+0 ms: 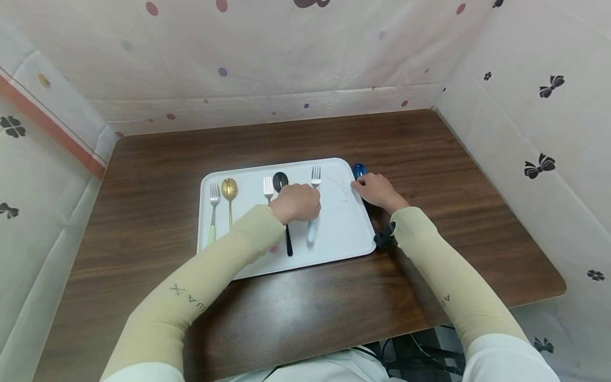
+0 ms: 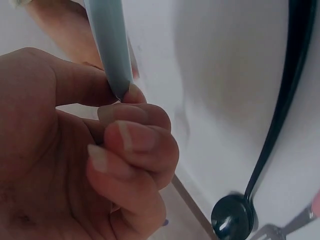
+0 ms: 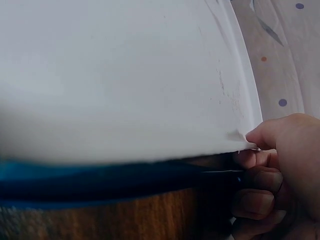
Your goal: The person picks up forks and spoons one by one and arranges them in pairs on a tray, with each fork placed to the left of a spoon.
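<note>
A fork with a light blue handle (image 1: pixel 312 232) lies lengthwise over the white tray (image 1: pixel 343 233), tines away from me. My left hand (image 1: pixel 300 202) pinches it between thumb and index finger, where the handle (image 2: pixel 111 45) meets the metal; the other fingers are curled in. At the tray's right edge, my right hand (image 1: pixel 378 192) has its thumb on the rim (image 3: pixel 254 112) and the index finger just below it. A blue spoon (image 1: pixel 359 170) lies outside that edge. Its dark blue handle (image 3: pixel 100 182) runs close to my lower right fingers, which partly hide it.
Left of my left hand, the tray bears a black spoon (image 1: pixel 289 244), a fork with a pink handle (image 1: pixel 268 185), a gold spoon (image 1: pixel 229 188) and a fork with a green handle (image 1: pixel 212 233). Brown wooden table (image 1: pixel 153 212) surrounds the tray; patterned curtains (image 1: pixel 267 58) enclose it.
</note>
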Tool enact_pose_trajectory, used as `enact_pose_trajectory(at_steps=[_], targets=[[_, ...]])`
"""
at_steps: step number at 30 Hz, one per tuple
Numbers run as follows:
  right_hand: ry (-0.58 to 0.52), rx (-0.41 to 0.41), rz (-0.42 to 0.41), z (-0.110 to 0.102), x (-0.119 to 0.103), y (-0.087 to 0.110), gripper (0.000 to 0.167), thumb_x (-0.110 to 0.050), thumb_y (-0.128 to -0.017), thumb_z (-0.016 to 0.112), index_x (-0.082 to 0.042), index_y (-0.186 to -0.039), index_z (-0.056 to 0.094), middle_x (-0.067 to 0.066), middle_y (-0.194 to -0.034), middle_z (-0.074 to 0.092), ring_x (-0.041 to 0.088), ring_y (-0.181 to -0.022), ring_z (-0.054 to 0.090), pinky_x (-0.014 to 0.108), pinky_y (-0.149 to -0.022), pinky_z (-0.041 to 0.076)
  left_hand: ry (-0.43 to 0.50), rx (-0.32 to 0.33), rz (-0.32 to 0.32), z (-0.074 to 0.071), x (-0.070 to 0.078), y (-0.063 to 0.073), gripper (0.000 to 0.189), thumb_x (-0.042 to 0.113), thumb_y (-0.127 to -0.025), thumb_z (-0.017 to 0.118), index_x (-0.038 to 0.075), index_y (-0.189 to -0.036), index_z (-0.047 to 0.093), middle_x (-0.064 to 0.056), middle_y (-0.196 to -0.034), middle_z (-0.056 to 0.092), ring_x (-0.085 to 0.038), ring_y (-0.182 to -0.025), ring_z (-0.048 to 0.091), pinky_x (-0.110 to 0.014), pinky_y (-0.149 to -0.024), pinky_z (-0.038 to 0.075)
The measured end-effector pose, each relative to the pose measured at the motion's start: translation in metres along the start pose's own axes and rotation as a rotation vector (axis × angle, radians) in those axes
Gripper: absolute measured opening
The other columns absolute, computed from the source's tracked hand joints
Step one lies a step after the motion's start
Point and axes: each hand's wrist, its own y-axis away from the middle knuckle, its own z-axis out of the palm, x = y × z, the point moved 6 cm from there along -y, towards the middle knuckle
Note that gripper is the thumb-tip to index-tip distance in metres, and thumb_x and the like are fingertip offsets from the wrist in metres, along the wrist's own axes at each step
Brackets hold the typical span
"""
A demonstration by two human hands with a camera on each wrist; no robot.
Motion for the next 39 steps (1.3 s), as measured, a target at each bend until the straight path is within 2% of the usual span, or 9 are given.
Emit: enact_pose_trajectory(at_steps=[9, 20, 31, 39], targets=[[-0.004, 0.003, -0.016, 0.000, -0.001, -0.001, 0.041, -0.035, -0.106, 0.046, -0.007, -0.081, 0.063, 0.009, -0.072, 0.048, 0.026, -0.074, 0.051, 0.037, -0.071, 0.041, 0.027, -0.018, 0.002, 0.005, 0.010, -0.007, 0.025, 0.020, -0.102, 0.047, 0.009, -0.088, 0.065, -0.005, -0.075, 0.057, -0.019, -0.062, 0.051, -0.032, -0.055, 0.042], [0.009, 0.012, -0.021, -0.002, 0.000, -0.001, 0.041, -0.033, -0.106, 0.047, -0.006, -0.082, 0.065, 0.009, -0.071, 0.050, 0.026, -0.073, 0.052, 0.036, -0.070, 0.042, 0.049, -0.051, -0.018, 0.009, 0.019, -0.018, 0.022, 0.021, -0.102, 0.049, 0.009, -0.095, 0.066, -0.006, -0.080, 0.060, -0.018, -0.064, 0.053, -0.031, -0.056, 0.042], [-0.010, 0.005, -0.004, -0.003, 0.001, 0.003, 0.039, -0.036, -0.106, 0.048, -0.006, -0.096, 0.071, 0.011, -0.078, 0.056, 0.027, -0.079, 0.056, 0.038, -0.075, 0.048, 0.083, -0.079, -0.026, 0.012, 0.026, -0.027, 0.023, 0.022, -0.102, 0.049, 0.009, -0.103, 0.068, -0.006, -0.083, 0.061, -0.019, -0.067, 0.054, -0.031, -0.060, 0.042], [-0.019, 0.003, -0.010, -0.003, 0.002, 0.002, 0.039, -0.036, -0.106, 0.048, -0.006, -0.096, 0.071, 0.010, -0.077, 0.056, 0.027, -0.079, 0.056, 0.038, -0.075, 0.049, 0.099, -0.087, -0.034, 0.014, 0.029, -0.032, 0.025, 0.024, -0.103, 0.050, 0.008, -0.108, 0.068, -0.006, -0.084, 0.062, -0.019, -0.068, 0.055, -0.031, -0.062, 0.042]])
